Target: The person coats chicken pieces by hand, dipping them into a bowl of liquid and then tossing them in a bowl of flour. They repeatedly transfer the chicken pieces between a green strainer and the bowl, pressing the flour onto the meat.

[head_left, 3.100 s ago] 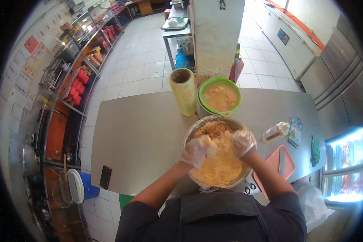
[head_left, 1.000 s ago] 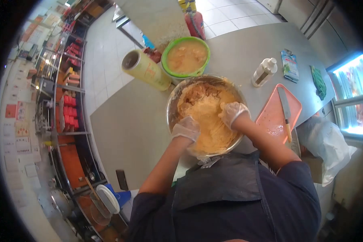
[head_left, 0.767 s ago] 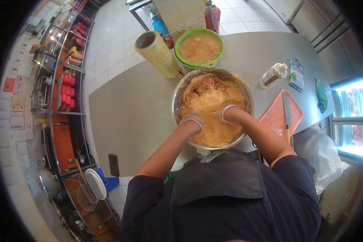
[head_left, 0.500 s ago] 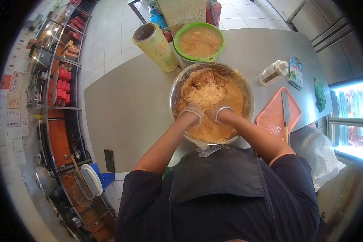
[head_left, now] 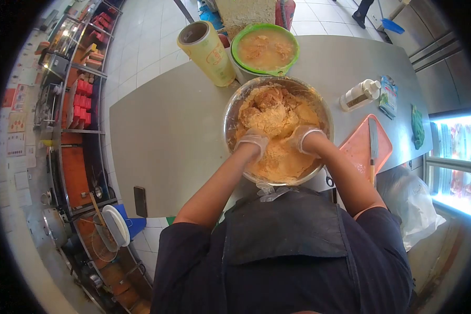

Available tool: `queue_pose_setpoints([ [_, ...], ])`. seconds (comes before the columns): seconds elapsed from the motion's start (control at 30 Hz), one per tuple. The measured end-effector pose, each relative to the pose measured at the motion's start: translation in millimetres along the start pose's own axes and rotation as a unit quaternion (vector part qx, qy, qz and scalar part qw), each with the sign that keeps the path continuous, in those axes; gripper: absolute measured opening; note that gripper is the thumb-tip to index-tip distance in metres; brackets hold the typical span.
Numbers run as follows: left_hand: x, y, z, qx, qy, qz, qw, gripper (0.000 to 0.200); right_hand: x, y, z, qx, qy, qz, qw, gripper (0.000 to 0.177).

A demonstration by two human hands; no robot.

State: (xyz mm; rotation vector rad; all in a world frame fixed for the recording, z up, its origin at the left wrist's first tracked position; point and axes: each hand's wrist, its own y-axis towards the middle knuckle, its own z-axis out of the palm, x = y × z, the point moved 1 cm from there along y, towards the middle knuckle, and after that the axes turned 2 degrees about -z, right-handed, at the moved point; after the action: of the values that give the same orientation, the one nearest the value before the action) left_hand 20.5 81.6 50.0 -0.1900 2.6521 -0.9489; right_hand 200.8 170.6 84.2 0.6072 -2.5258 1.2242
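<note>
Floury mixture [head_left: 281,163] partly hides the left hand [head_left: 253,140] and right hand [head_left: 304,140]; I cannot tell their grip. The bottle's [head_left: 359,96] label is illegible.

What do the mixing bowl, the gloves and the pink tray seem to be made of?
Mixing bowl: shiny metal, perhaps stainless steel, from its silvery, reflective wall.
Gloves: probably thin, clear plastic, being wrinkled and see-through at the cuffs.
Pink tray: likely smooth moulded plastic, given its even colour and rounded corners.

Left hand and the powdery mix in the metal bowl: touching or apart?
Touching. The head view shows the gloved left hand partly sunk in the powdery mix.
</note>
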Motion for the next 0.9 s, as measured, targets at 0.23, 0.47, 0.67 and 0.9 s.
queue_pose_setpoints([
  [0.23, 16, -7, 8, 0.025, -0.420, -0.043, 0.906, 0.043, 5, 19, 40, 0.008, -0.122, -0.123, 0.985, 0.042],
  [0.47, -46, -49, 0, -0.007, -0.848, -0.193, 0.494, 0.058, 44, -21, 42, -0.105, -0.089, -0.174, 0.975, 0.040],
  [0.67, -62, 9, 45, -0.001, -0.919, -0.126, 0.374, 0.059, 45, 6, 59, -0.082, -0.036, -0.137, 0.986, 0.040],
  [0.9, -65, 12, 42, -0.042, -0.903, -0.067, 0.422, 0.052, 46, 13, 58, -0.076, 0.049, -0.117, 0.989, 0.039],
])
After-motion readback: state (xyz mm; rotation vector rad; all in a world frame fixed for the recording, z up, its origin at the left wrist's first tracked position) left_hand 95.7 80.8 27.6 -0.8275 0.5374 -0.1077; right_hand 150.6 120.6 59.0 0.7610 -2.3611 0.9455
